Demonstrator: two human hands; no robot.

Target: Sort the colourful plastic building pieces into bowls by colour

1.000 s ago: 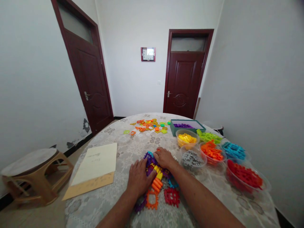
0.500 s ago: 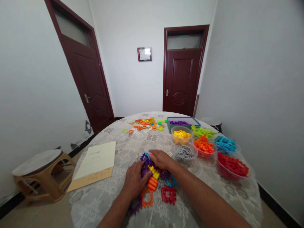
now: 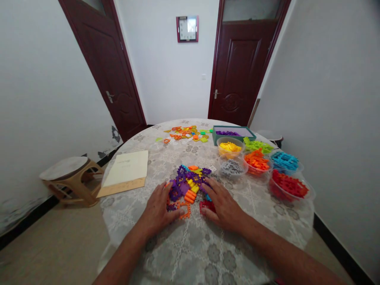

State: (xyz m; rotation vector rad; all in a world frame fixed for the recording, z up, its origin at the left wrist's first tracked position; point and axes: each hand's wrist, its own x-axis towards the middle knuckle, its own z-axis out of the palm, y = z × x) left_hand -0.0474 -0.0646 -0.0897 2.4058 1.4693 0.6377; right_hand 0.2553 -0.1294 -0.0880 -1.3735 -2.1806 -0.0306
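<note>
A loose pile of plastic building pieces lies in front of me on the cloth, mostly purple pieces with yellow pieces and ribbed orange pieces among them. My left hand rests at the pile's left side, fingers spread, its thumb on a square orange frame piece. On the other side my right hand lies with fingers stretched over the edge of the pile. Its thumb is at a red piece, which the hand partly covers. Neither hand grips anything.
Round clear tubs of yellow, grey, orange, blue and red pieces stand at right, near a green box. Loose mixed pieces lie farther back. Paper sheets lie left; a stool stands beyond.
Both hands have drawn back from the top of the pile to its two sides, uncovering the purple pieces. The view has tilted downward.
</note>
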